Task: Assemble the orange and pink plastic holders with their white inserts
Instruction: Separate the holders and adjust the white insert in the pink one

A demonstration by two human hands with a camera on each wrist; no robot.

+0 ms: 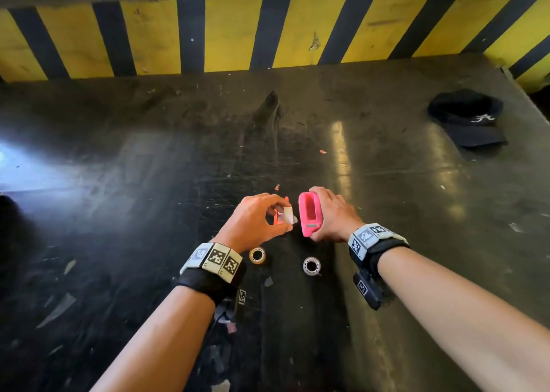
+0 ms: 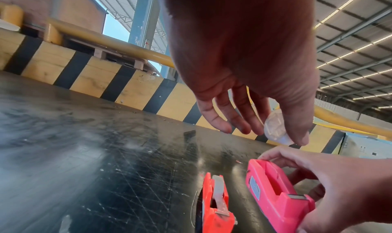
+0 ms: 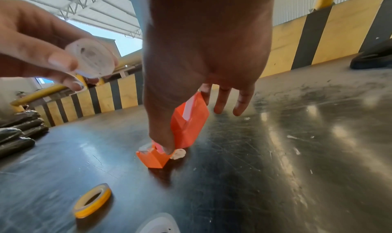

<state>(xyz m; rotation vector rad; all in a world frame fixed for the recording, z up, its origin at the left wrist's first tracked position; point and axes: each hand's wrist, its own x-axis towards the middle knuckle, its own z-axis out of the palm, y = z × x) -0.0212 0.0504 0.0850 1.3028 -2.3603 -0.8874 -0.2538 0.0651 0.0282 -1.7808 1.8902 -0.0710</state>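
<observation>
Black, scratched work surface (image 1: 148, 183), glossy in patches, bears every item listed.

Item 1. Left hand (image 1: 256, 219): raised off the surface, thumb and fingertips pinching a round white insert (image 3: 93, 58), a small translucent spool. Remaining fingers hang loosely spread in the left wrist view.

Item 2. Orange holder (image 2: 215, 203): on the surface directly below the pinched insert, just left of the pink holder and apart from it. A grey metal strip runs along its top. In the head view it is mostly hidden behind the left hand.

Item 3. Yellowish tape roll (image 1: 257, 255): lying flat, nearer the person than the left hand's grip, beside the left wrist.

Item 4. Clear tape roll (image 1: 311, 265): lying flat, nearer the person than both grips, between the two wrists.

Item 5. Pink holder (image 1: 310, 214): just right of the pinched insert, not touching it. Its open cavity faces up and holds nothing visible. A second small white piece (image 3: 178, 153) lies on the surface against its near end; what it is cannot be told.

Item 6. Right hand (image 1: 334, 216): thumb at the holder's near end, index finger along its far side, gripping it; the other fingers are extended past it.

Item 7. Black cap (image 1: 468, 118): well apart from both grips, far right on the surface.

Item 8. Yellow-and-black striped barrier (image 1: 229, 34): along the far edge.
</observation>
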